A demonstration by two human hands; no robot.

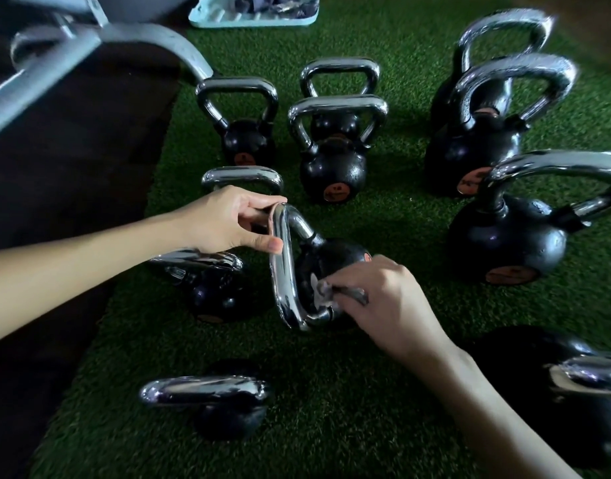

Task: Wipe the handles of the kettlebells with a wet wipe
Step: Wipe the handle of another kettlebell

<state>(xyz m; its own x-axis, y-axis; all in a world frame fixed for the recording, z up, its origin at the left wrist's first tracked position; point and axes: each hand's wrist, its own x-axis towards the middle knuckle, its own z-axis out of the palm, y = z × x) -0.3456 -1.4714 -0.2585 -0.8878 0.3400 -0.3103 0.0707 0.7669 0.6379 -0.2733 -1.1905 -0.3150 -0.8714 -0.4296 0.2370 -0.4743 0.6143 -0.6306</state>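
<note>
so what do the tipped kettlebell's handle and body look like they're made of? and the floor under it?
Handle: looks like chromed or polished steel, since it is mirror-bright with sharp streak reflections.
Body: probably cast iron under a black coating. It looks dull and slightly pebbled with only soft highlights, so a rubber coat can't be ruled out.
Floor: artificial turf, with short, dense green blades.

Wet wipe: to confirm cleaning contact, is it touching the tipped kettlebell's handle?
Touching. Head view: the right hand presses the wet wipe against the chrome handle.
</note>
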